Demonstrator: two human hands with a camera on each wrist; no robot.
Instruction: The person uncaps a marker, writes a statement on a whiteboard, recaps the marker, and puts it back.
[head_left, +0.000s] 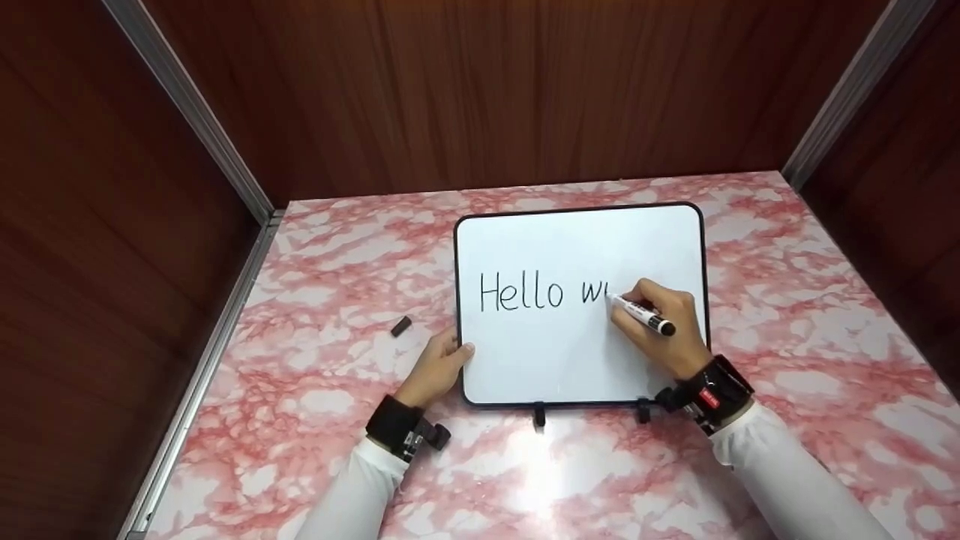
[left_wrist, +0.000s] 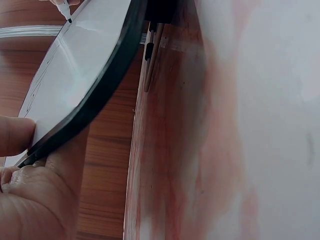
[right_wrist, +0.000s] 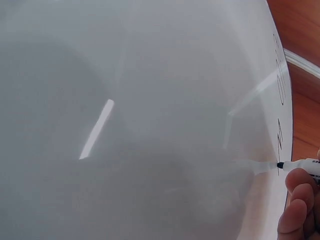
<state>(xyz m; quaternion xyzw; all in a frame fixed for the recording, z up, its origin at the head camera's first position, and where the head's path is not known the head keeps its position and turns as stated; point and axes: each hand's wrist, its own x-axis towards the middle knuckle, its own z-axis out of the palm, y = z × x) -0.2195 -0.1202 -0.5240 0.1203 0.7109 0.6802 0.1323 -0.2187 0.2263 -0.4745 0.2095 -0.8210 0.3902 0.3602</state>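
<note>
A small black-framed whiteboard stands tilted on the table, with "Hello w" and part of a further stroke written on it in black. My right hand pinches a white marker with a black end, its tip right at the newest stroke. In the right wrist view the marker's dark nib meets the board's surface. My left hand grips the board's left edge, thumb on the front face and fingers behind it. The left wrist view shows that thumb over the rim; the fingers behind are mostly hidden.
A black marker cap lies on the red-and-white marbled table, left of the board. Two small black stand feet stick out under the board's lower edge. Dark wood panels with metal corner strips enclose the back and sides.
</note>
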